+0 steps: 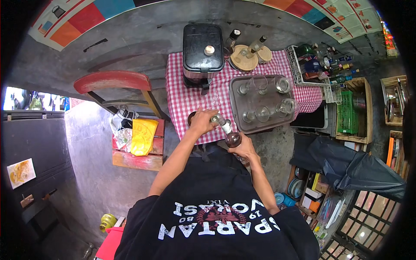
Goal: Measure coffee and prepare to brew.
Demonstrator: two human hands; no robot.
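My right hand (243, 148) grips a dark glass bottle (233, 139) by its body, just off the near edge of the table. The bottle is tilted, its neck pointing up and left to a small glass vessel (215, 119). At that vessel are the fingers of my left hand (203, 122); whether they close on it cannot be told. A dark round object (192, 117) is partly hidden behind my left hand. Beneath lies a red-and-white checked tablecloth (177, 94). Right of my hands, a grey tray (239, 125) holds several stemmed glasses (260, 84).
A black coffee maker (202, 48) stands at the back of the table, beside bottles on round wooden boards (242, 60). A white wire basket (295, 70) full of bottles is at the far right. Left stands a red wooden chair (138, 161) with a yellow cloth (143, 136).
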